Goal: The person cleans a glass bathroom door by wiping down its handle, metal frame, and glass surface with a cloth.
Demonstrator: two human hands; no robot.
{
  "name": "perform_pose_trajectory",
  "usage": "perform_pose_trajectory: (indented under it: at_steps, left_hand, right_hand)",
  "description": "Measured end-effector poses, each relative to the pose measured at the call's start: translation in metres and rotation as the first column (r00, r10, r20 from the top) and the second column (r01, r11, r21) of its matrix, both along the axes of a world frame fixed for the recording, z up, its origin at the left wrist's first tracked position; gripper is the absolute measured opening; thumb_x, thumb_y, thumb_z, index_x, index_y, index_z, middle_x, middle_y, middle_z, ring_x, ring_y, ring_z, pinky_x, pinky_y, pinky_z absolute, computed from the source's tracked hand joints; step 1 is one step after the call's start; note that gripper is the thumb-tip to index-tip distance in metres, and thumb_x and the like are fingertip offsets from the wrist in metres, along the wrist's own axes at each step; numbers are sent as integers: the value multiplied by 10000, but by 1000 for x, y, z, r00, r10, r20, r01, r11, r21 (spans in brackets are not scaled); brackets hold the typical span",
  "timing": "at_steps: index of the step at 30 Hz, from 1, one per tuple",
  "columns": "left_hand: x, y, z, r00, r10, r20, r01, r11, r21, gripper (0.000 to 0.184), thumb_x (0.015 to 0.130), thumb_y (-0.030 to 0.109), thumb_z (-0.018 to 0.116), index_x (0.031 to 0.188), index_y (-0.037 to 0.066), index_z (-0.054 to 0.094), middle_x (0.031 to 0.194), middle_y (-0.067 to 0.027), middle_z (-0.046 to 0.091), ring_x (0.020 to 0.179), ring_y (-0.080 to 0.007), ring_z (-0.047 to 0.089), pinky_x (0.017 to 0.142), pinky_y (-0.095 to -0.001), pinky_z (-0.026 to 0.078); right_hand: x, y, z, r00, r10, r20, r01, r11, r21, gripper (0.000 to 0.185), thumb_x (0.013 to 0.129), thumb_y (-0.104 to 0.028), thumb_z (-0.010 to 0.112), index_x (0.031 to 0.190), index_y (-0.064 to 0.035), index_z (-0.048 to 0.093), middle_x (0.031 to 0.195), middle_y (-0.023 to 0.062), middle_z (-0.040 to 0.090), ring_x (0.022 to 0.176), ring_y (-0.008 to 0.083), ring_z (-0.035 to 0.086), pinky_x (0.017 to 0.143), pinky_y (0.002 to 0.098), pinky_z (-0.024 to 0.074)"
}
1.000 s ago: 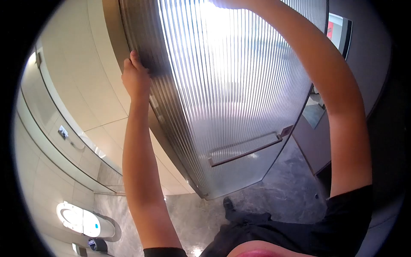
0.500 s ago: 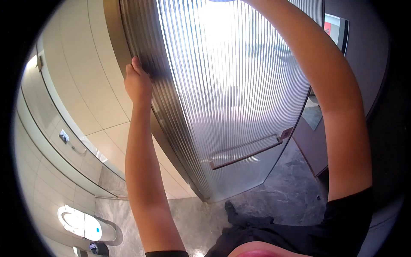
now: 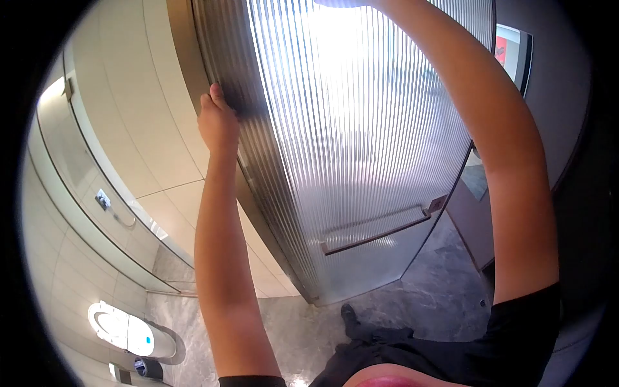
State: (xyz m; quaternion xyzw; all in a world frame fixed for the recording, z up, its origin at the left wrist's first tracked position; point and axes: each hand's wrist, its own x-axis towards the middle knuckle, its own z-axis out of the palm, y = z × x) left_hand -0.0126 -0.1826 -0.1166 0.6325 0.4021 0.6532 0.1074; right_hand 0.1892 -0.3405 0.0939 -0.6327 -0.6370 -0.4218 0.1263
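Observation:
A tall ribbed glass door (image 3: 361,155) fills the middle of the view, bright light showing through it. Low on the pane runs a long bar handle (image 3: 377,233). My left hand (image 3: 219,122) is closed on the metal door frame (image 3: 187,48) at the glass's left side, thumb upward; some fingers are hidden. A dark smudge, like a reflection, shows in the glass beside it. My right arm reaches over the door, and my right hand (image 3: 348,2) is at the top edge of the view, mostly cut off, bluish against the glare. Its fingers and anything in them cannot be made out.
Grey marbled floor (image 3: 438,284) lies below, with my dark shoe (image 3: 349,316) close to the door's foot. At lower left stand a white toilet (image 3: 132,332) and a small dark bin (image 3: 148,368). A glass partition (image 3: 97,174) and tiled wall (image 3: 122,97) are at left.
The whole view has shifted slightly, so the door, toilet and left hand appear a little farther right. Both hands keep about the same places on the door and frame.

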Motion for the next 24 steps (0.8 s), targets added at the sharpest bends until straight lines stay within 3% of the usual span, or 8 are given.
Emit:
perform_pose_trajectory:
  at_steps: [7, 16, 24]
  left_hand:
    - [1, 0, -1, 1000, 20, -8, -20, 999, 31, 583, 1038, 531, 306, 865, 27, 541, 642, -139, 643, 621, -309, 662, 600, -431, 507]
    - [1, -2, 0, 1000, 5, -5, -5, 1000, 16, 589, 1037, 534, 306, 872, 21, 543, 634, -144, 639, 608, -311, 660, 582, -425, 510]
    - [3, -2, -2, 1000, -9, 19, 8, 999, 46, 581, 1038, 525, 321, 865, 22, 555, 627, -147, 631, 596, -310, 655, 564, -428, 503]
  right_hand:
    - [2, -1, -3, 999, 39, -16, -39, 999, 2, 746, 846, -148, 615, 1517, -119, 289, 1504, 201, 264, 1393, 420, 277, 1167, 541, 269]
    - [3, 5, -4, 999, -37, -13, 37, 999, -2, 752, 846, -142, 592, 1525, -108, 271, 1519, 218, 244, 1421, 431, 224, 1195, 558, 171]
    - [10, 6, -12, 1000, 0, -1, 0, 1000, -1, 748, 849, -132, 584, 1524, -92, 264, 1523, 229, 236, 1420, 435, 222, 1195, 563, 162]
